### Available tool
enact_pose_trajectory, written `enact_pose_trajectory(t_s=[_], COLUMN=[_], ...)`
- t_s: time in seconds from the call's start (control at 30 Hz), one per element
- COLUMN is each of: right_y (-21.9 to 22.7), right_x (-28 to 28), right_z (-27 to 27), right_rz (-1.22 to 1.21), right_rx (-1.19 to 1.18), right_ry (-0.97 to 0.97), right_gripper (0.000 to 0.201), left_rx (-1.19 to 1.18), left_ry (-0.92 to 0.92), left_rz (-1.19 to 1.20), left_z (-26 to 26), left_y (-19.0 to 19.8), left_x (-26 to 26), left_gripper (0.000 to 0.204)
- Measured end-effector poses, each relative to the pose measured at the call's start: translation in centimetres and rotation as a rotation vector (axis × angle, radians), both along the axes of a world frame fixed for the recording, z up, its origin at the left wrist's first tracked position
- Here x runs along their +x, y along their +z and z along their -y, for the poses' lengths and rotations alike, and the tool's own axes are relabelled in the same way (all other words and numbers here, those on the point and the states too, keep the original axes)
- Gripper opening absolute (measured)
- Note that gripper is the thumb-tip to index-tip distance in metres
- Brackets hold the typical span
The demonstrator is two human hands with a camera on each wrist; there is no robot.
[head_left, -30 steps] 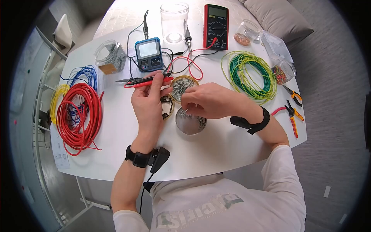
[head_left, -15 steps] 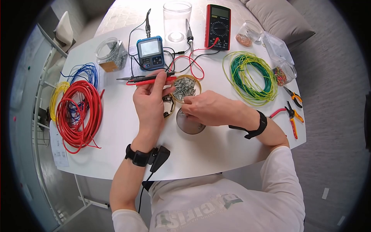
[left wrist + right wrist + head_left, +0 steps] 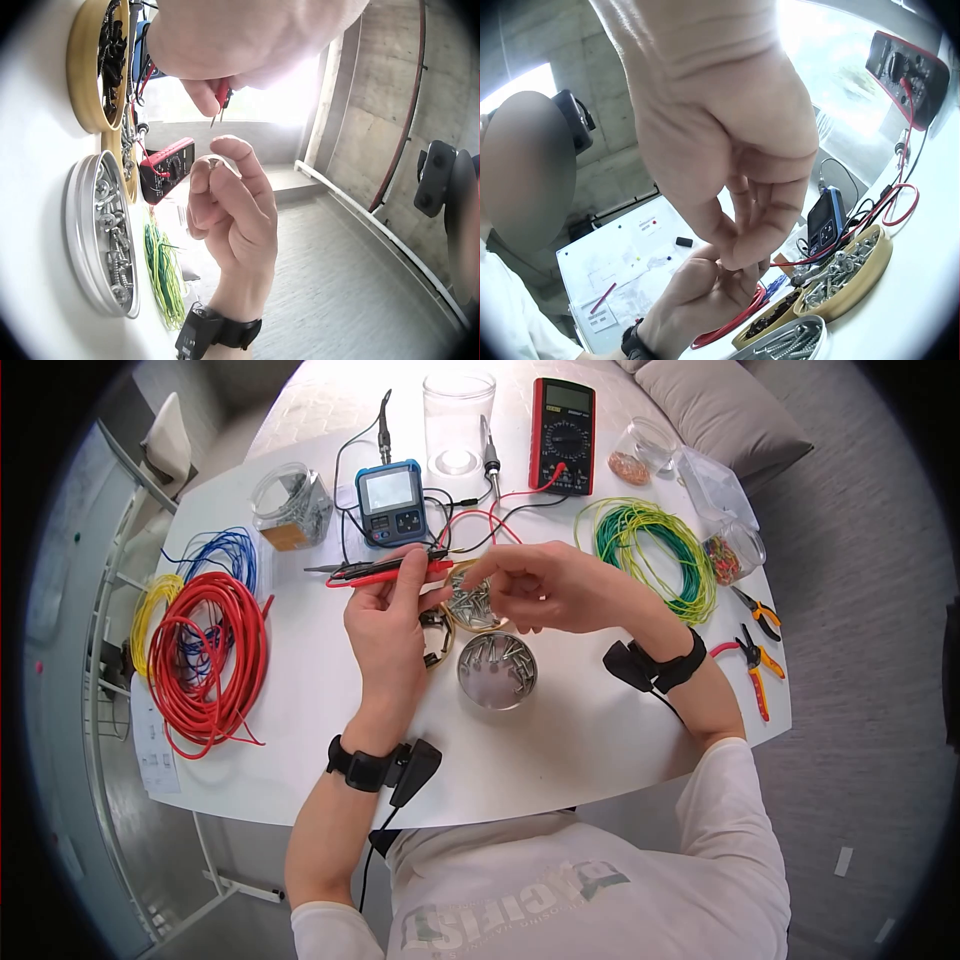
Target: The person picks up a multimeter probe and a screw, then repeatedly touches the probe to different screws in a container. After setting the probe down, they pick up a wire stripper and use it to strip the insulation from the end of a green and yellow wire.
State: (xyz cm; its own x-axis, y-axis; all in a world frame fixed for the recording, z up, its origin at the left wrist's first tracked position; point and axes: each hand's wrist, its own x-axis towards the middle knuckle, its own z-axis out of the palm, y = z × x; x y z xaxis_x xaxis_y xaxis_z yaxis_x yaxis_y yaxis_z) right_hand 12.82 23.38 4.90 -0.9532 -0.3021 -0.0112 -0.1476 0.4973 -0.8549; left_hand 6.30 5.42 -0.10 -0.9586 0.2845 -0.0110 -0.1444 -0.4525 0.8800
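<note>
My left hand grips a red test probe and a black one side by side, metal tips pointing right. Above the tins, my right hand pinches a small screw between thumb and forefinger; its head shows in the left wrist view. The probe tips are close to the right fingertips. Below the right hand, a round silver tin has several screws along its far side. Behind it stands a yellow tin of silver screws, and beside that a yellow tin of black screws.
The blue-framed tester and red multimeter stand at the back, their leads crossing the table. Red wire lies left, green wire right. Pliers rest at the right edge. A clear jar is behind.
The right hand has lifted out of the silver tin and moved away from my body toward the probe tips, with a screw between its fingers. The left hand has stayed nearly still with the probes.
</note>
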Motion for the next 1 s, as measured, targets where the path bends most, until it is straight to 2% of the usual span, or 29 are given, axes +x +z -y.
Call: enact_pose_trajectory(t_s=[0.07, 0.1, 0.17, 0.3, 0.43, 0.7, 1.0], right_y=[-0.2, -0.7, -1.9, -1.6, -1.7, -2.5, -2.0], right_x=[-0.6, -1.0, -1.7, -1.8, -1.7, -2.2, -1.6], right_z=[-0.7, -1.1, -1.7, -1.7, -1.8, -1.7, -0.7], right_rz=[0.118, 0.116, 0.095, 0.164, 0.177, 0.204, 0.201], right_rx=[-0.171, -0.171, -0.321, -0.424, -0.444, -0.672, -0.685], right_ry=[-0.046, -0.048, -0.078, -0.137, -0.166, -0.239, -0.194], right_gripper=[0.029, 0.029, 0.025, 0.021, 0.021, 0.033, 0.036], left_rx=[0.003, -0.005, -0.013, -0.025, -0.027, -0.033, -0.046], left_ry=[0.006, 0.008, 0.006, -0.022, -0.034, -0.078, -0.126], left_rz=[0.002, 0.002, 0.0, -0.006, -0.007, -0.006, 0.02], left_z=[0.0, 0.0, -0.1, -0.1, 0.0, 0.0, -0.1], left_y=[0.1, 0.0, 0.0, -0.2, -0.1, -0.2, -0.2], left_x=[0.0, 0.0, -0.1, 0.0, 0.1, 0.2, 0.3], left_gripper=[0.023, 0.023, 0.023, 0.022, 0.022, 0.023, 0.023])
